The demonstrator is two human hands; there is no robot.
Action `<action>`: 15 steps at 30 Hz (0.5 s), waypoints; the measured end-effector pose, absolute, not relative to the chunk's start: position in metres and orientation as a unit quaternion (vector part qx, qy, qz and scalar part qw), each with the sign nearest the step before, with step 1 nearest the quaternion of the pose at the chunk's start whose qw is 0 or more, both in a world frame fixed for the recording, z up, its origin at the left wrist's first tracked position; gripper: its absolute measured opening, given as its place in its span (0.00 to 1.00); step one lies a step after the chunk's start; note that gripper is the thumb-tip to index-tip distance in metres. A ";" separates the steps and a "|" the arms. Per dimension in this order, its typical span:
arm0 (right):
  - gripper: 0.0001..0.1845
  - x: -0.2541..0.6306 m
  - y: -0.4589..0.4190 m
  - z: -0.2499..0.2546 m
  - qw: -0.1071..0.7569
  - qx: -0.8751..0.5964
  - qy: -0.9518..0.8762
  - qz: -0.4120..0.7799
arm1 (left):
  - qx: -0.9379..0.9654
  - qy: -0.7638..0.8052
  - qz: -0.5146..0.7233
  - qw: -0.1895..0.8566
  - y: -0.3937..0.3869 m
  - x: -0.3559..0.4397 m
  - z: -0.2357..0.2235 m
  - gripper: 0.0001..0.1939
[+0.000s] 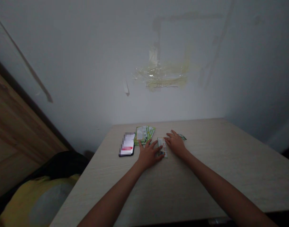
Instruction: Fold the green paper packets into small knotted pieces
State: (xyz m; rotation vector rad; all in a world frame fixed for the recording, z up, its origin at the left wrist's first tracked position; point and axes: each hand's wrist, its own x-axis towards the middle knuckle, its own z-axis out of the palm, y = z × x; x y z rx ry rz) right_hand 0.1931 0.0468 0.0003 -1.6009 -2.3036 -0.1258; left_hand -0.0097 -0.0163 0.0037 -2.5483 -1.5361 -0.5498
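A flat green-and-white printed packet lies on the table between my two hands. My left hand rests with its fingers spread, the fingertips on the near part of that packet and by the stack. My right hand lies flat at the packet's right edge, fingers stretched out and touching it or close to it. Another small green piece shows from behind my right hand, partly hidden. Up and to the left is a stack of similar green packets, slightly fanned out.
A phone with a lit screen lies left of the stack. The pale wooden table meets a white wall with old tape on it. Down at the left are a yellow-and-grey cloth item and a wooden panel.
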 end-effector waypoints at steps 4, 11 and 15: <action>0.18 0.192 0.046 -0.004 0.193 -0.550 -0.811 -0.048 | -0.839 -0.508 -0.186 0.057 -0.018 -0.009 0.005 0.22; 0.15 0.198 0.045 -0.008 0.293 -0.470 -0.833 0.005 | -0.848 -0.492 -0.191 0.049 -0.022 -0.010 0.009 0.21; 0.10 0.205 0.050 -0.016 0.352 -0.439 -0.824 0.065 | -0.845 -0.500 -0.186 0.045 -0.022 -0.009 0.009 0.21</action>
